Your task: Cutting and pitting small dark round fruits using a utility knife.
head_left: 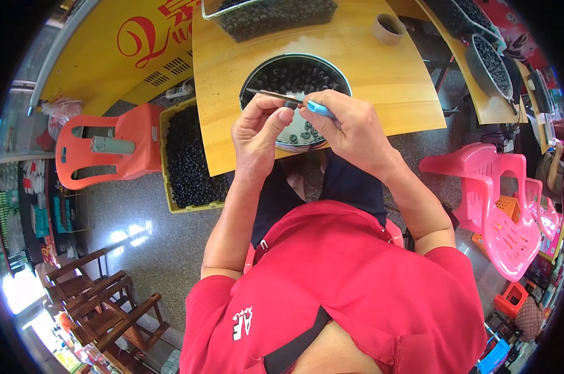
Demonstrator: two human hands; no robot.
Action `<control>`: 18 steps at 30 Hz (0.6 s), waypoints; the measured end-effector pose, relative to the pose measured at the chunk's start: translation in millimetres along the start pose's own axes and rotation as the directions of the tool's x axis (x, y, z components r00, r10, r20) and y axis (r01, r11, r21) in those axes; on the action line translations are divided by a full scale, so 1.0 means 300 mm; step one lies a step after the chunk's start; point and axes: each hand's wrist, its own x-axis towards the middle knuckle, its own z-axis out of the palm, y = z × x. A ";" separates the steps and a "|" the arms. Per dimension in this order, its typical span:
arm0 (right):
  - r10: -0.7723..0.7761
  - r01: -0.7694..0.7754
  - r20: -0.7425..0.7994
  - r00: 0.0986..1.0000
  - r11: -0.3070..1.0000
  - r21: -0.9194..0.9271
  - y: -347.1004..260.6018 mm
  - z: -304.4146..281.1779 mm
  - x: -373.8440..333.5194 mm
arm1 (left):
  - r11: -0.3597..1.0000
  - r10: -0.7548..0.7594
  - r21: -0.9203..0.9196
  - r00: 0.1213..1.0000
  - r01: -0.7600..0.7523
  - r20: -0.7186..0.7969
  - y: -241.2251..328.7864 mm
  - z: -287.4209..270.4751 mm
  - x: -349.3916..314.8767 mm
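Observation:
In my right hand (pixel 353 128) is a thin-bladed knife with a light-blue handle (pixel 320 110), its blade pointing left. My left hand (pixel 257 137) pinches a small dark piece (pixel 290 105) between thumb and fingertips, close under the blade; its exact shape is hard to make out. Both hands are above a round metal pan (pixel 247 84) at the near edge of the wooden table (pixel 394 93). Many small black rings (pixel 297 78) fill the pan's far side. Several looser rings (pixel 308 132) lie on its pale bottom near me.
A clear tub of black pieces (pixel 275 19) and a tape roll (pixel 388 29) stand farther back. Left of the table are a yellow crate (pixel 194 208) full of black pieces and an orange chair (pixel 148 140). A pink chair (pixel 512 249) stands right, below a bowl of pieces (pixel 490 65).

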 end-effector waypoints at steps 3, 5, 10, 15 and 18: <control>-0.043 0.042 -0.006 0.999 0.996 -0.083 0.005 0.004 -0.002 | 1.000 0.000 -0.008 1.000 0.000 -0.014 0.002 0.001 0.000; -0.049 0.049 -0.003 0.999 0.993 -0.106 0.012 0.006 -0.003 | 1.000 0.006 -0.004 1.000 -0.006 -0.015 0.003 0.001 -0.002; -0.088 0.081 -0.037 0.995 0.984 -0.161 0.014 0.002 -0.005 | 1.000 -0.013 -0.019 1.000 0.013 0.003 -0.005 -0.005 -0.006; -0.043 0.045 0.013 0.999 0.979 -0.200 0.028 -0.001 -0.005 | 1.000 -0.019 -0.009 1.000 0.019 0.016 0.002 0.002 -0.002; 0.002 -0.007 -0.028 1.000 0.983 -0.185 0.050 -0.008 -0.001 | 0.998 -0.035 -0.053 0.999 0.037 0.040 0.011 0.000 0.006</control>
